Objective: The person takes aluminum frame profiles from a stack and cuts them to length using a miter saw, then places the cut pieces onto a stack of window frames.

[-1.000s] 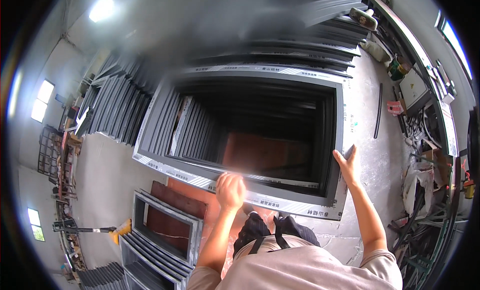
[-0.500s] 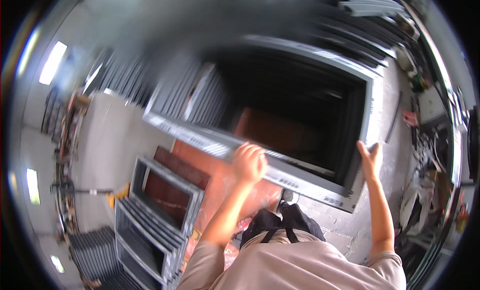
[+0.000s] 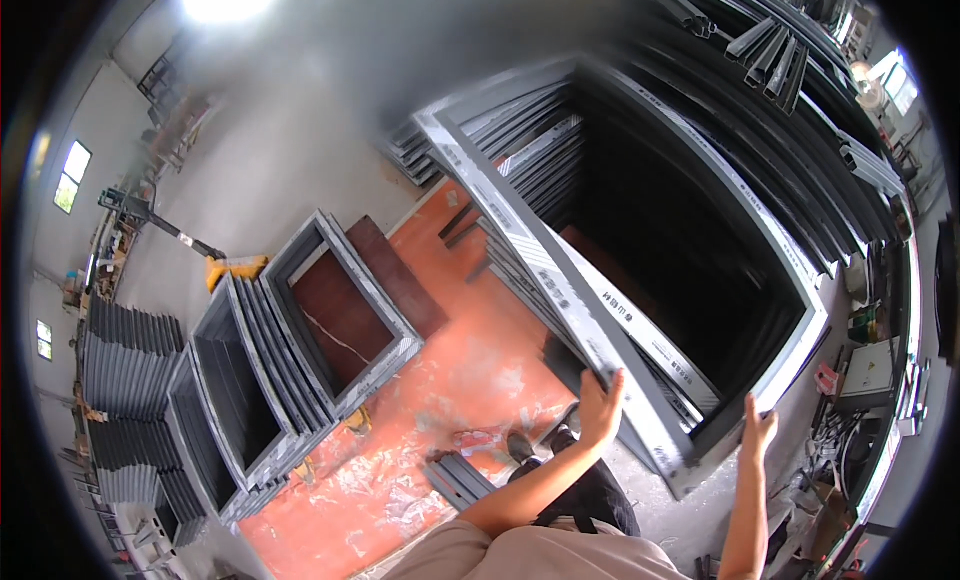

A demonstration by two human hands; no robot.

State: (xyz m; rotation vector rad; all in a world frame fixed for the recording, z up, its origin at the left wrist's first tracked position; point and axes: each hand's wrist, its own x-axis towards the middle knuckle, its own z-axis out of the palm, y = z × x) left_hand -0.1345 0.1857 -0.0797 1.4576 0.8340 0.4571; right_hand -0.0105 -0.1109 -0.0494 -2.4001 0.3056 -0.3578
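Frame (image 3: 545, 278), grey and rectangular with printed white film along its bars, fills the centre right of the view, set at a slant so that one corner points toward the bottom edge. The left hand (image 3: 600, 412) is at its long left bar, not far above that low corner, with the fingers partly closed and keeping hold of the edge. The right hand (image 3: 759, 432) grasps the short lower-right bar, thumb and fingers curled part way around it; how tightly either hand presses, I cannot tell. Through the opening, more grey bars (image 3: 545, 140) show in the upper part, while the rest is dark. Long black profiles (image 3: 770, 170) run behind the frame toward the upper right. An orange-red floor covering (image 3: 440, 410) with pale smears spreads across the centre and lower left. On the left side, grey frames (image 3: 241, 380) stand in a row, close to a dark red board (image 3: 400, 280) and a yellow base (image 3: 237, 269) with a long dark handle. Stacked dark bars (image 3: 130, 355) sit at the far left. Short grey pieces (image 3: 463, 480) lie near the person's shoes, bottom centre, and a pale box (image 3: 866, 370) stands at the right.
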